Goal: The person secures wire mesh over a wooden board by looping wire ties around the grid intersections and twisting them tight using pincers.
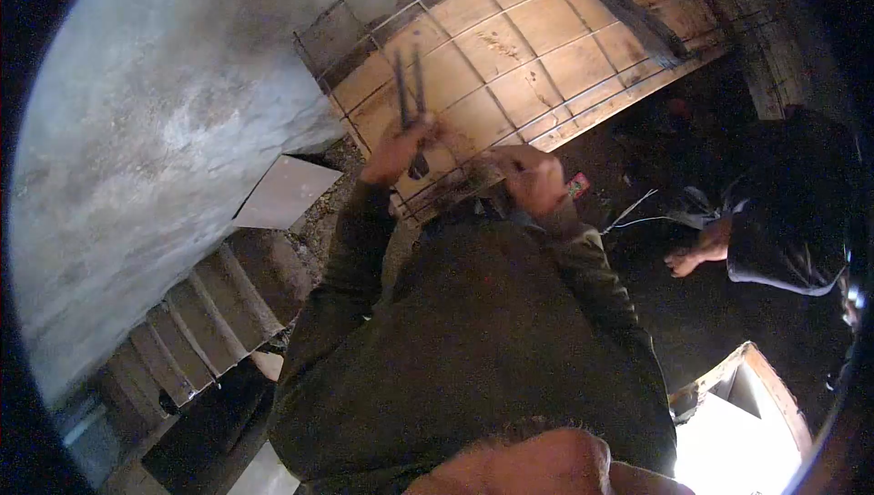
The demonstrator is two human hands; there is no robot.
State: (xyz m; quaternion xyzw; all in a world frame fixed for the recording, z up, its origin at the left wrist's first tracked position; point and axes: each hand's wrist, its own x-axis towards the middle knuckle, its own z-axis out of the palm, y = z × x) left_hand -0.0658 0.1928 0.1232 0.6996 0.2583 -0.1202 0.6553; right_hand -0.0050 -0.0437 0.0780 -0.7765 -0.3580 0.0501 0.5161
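My left hand (394, 153) is closed around a dark long-handled tool (410, 99), seemingly pliers, whose two handles point up over the board. Its dark head shows just below the fingers. To the right, my right hand (537, 183) is curled in front of my chest, near the board's lower edge; what it holds, if anything, is too small to make out. Beneath and beyond both hands, a wire mesh (490, 87) of crossed bars lies over a light wooden board (455, 21).
A person's hand (699, 252) and dark clothing show at the right, beside thin pale wires (637, 221). A rough wall (173, 122) rises at the left, with a tile (287, 193) and ribbed boards (196, 322) below it. A bright opening (737, 431) is at lower right.
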